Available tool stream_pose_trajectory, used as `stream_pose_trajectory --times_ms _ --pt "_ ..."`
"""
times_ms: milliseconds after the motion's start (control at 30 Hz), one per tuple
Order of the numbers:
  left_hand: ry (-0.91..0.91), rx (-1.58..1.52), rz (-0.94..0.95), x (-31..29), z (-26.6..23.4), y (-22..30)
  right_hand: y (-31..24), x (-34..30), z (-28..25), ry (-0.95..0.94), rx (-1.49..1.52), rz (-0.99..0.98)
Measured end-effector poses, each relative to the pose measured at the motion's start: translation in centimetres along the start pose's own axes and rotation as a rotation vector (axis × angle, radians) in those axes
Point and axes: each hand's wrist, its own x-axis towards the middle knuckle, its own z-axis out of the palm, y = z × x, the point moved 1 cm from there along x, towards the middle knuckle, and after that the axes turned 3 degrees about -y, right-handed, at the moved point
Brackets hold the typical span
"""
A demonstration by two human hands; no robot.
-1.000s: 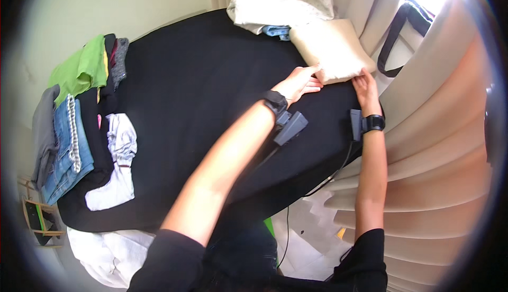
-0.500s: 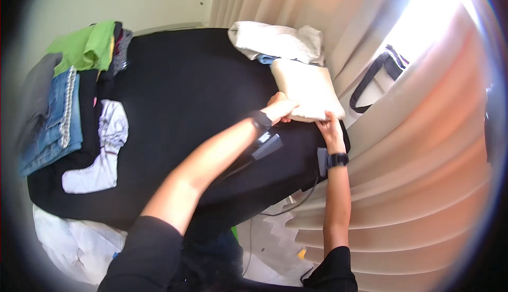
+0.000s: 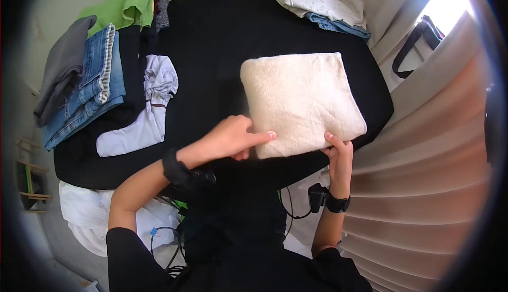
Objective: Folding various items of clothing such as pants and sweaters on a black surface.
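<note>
A folded cream knit garment is held between my two hands over the near right part of the black-covered table. My left hand is at its near left corner, thumb laid on top and the other fingers curled at the edge, partly hidden. At the near right edge my right hand pinches the cloth, with its thumb above and its fingers underneath. The garment looks like a flat, roughly square bundle; whether its far side touches the table I cannot tell.
At the far right lie a folded whitish garment and blue denim. Along the left are green cloth, a grey garment, jeans and a pale lilac garment. A beige curtain hangs at right.
Both hands have drawn the cream garment toward me, away from the pile at the far right, where the blue denim now shows more. The view has shifted too.
</note>
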Motion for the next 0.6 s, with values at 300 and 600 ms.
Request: stream_pose_trajectory --times_ms 300,600 --pt "0.561 0.657 0.527 7.7 -5.9 7.7 -1.6 -0.6 -1.9 0.102 -0.148 0.005" --pt "-0.052 0.29 0.502 18.3 -4.1 11.8 -0.5 -0.9 -3.4 0.109 0.043 -0.13"
